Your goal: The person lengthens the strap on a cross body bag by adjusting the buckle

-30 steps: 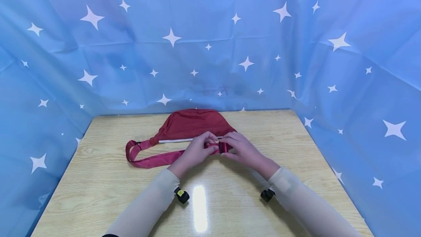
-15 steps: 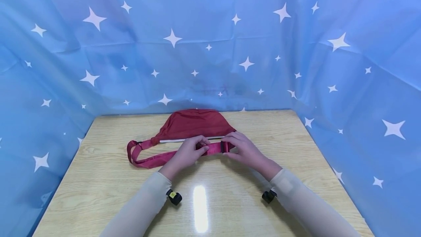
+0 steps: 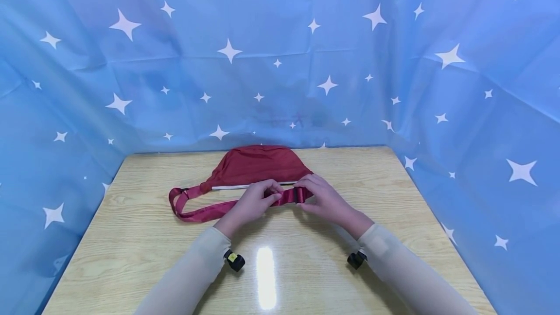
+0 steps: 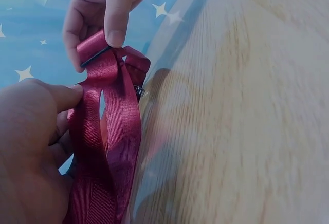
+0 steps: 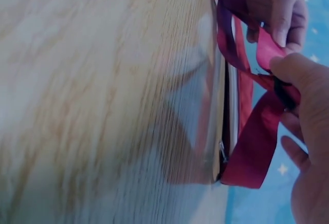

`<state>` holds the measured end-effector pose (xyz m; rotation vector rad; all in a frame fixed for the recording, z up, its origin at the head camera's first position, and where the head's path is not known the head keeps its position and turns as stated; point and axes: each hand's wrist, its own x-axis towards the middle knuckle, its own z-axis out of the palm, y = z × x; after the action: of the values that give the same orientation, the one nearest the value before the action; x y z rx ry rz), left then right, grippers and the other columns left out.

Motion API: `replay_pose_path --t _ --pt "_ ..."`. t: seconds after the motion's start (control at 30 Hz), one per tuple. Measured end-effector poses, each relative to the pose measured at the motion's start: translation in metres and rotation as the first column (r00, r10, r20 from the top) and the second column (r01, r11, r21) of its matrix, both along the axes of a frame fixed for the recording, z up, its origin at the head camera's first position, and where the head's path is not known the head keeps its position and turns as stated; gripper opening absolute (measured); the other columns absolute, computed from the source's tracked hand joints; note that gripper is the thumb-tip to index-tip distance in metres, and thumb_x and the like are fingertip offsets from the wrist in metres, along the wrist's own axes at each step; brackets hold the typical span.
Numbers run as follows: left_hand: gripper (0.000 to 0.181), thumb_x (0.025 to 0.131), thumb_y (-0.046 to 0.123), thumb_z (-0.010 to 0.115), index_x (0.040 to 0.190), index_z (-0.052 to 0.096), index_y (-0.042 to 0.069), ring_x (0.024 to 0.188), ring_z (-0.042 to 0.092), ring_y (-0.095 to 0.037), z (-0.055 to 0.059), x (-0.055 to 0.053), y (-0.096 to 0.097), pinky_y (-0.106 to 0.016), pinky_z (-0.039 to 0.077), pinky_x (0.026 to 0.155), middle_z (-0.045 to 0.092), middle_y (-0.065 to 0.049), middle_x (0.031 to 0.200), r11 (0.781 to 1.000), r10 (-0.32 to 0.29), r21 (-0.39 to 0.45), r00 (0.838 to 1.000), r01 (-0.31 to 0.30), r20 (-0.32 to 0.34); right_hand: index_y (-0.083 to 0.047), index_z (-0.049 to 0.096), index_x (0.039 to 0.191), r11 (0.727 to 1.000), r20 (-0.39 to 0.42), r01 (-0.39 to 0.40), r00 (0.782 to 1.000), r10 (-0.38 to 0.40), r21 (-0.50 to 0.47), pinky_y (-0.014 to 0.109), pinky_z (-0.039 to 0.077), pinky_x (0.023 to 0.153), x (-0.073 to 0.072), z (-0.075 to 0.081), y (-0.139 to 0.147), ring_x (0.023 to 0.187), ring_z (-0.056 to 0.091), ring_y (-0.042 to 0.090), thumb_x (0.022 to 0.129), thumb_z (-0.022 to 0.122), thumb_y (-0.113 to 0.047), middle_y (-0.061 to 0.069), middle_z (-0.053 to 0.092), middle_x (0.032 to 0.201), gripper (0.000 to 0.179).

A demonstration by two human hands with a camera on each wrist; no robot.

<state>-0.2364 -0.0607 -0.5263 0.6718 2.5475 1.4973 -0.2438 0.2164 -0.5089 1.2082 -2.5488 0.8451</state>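
Observation:
A dark red waist bag (image 3: 258,166) lies at the back of the table, its zip edge facing me. In front of it, the strap (image 3: 210,213) loops out from the bag's left end. My right hand (image 3: 327,202) pinches the strap at a black slider buckle (image 4: 96,57), thumb and fingers on either side. To its left, my left hand (image 3: 251,204) pinches the strap between thumb and fingertips. Between the two hands runs a short stretch of strap (image 3: 286,197). In the left wrist view, two layers of webbing hang side by side below the buckle.
The wooden table (image 3: 144,256) has a bright light reflection near its front. A blue curtain (image 3: 280,86) with white stars closes off the back and both sides. A second small black buckle (image 3: 184,190) sits on the strap's left loop.
My left hand has slid left along the strap, away from the slider buckle, then shifted slightly back right. My right hand has stayed almost in place at the buckle. The bag has not moved.

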Motion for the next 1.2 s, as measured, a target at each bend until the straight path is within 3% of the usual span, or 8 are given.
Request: replay_pose_path --t 0.2,0.43,0.73,0.97,1.2 --pt "0.008 0.112 0.022 0.07 0.116 0.076 0.024 0.083 0.064 -0.014 0.0 -0.001 0.001 -0.033 0.057 0.077 0.07 0.006 0.096 1.0 0.016 -0.011 0.999 -0.016 0.031 -0.004 0.071 0.132 1.0 -0.007 -0.006 1.0 0.005 -0.021 0.046 0.054 0.104 0.0 0.0 0.002 0.12 0.063 0.024 0.087 0.092 -0.008 0.004 0.07 0.126 0.05" --pt "0.014 0.114 0.022 0.066 0.119 0.079 0.019 0.066 0.058 -0.012 0.001 -0.002 0.006 -0.032 0.055 0.064 0.068 0.003 0.09 1.0 -0.013 -0.019 0.999 0.013 0.043 0.0 0.071 0.131 0.998 -0.007 -0.032 0.999 0.032 -0.052 0.043 0.057 0.1 0.0 -0.001 0.001 0.118 0.063 0.023 0.085 0.092 -0.004 0.004 0.07 0.125 0.051" --pt "0.014 0.115 0.018 0.064 0.115 0.078 0.019 0.083 0.062 -0.013 0.001 -0.004 0.012 -0.036 0.055 0.08 0.07 0.004 0.101 1.0 -0.021 -0.022 0.999 0.022 0.028 -0.003 0.071 0.131 0.997 0.019 -0.04 0.999 0.041 -0.062 0.038 0.059 0.094 0.002 -0.001 0.001 0.115 0.062 0.021 0.086 0.091 -0.003 0.003 0.069 0.123 0.05" --pt "0.014 0.114 0.017 0.064 0.115 0.078 0.018 0.086 0.061 -0.014 0.004 -0.006 0.019 -0.033 0.053 0.078 0.071 0.005 0.105 0.999 -0.046 -0.003 0.998 0.046 0.032 -0.008 0.073 0.129 0.996 -0.025 -0.064 0.998 0.063 -0.067 0.04 0.056 0.092 -0.001 -0.005 -0.001 0.111 0.062 0.019 0.086 0.095 -0.007 0.001 0.071 0.121 0.048" --pt "0.011 0.114 0.02 0.066 0.115 0.076 0.02 0.078 0.06 -0.013 0.004 -0.007 0.022 -0.032 0.054 0.073 0.069 0.003 0.096 0.999 -0.049 -0.003 0.998 0.049 0.038 -0.012 0.075 0.131 0.997 -0.048 -0.059 0.997 0.057 -0.05 0.042 0.056 0.098 -0.002 -0.008 -0.004 0.114 0.063 0.02 0.087 0.097 -0.01 0.0 0.073 0.125 0.049"
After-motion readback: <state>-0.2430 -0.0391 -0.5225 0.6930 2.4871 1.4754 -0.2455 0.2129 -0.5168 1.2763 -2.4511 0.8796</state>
